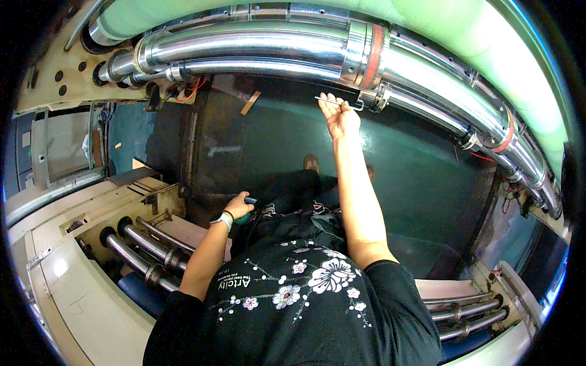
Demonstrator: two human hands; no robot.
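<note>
Right hand (339,117) holds hex key (337,102) at rollers (274,52).

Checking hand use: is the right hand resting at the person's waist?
No; the right hand is raised, holding a thin metal tool against the polished rollers.

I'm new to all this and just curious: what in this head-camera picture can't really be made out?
- Thin L-shaped metal tool in the right hand: its far tip is lost against the shiny steel rollers.
- Green-handled object in the left hand: mostly covered by the fingers, kind unclear.
- Brown shoes: one half hidden behind the right forearm.
- Pale green roller: cut off by the picture's top rim.
</note>
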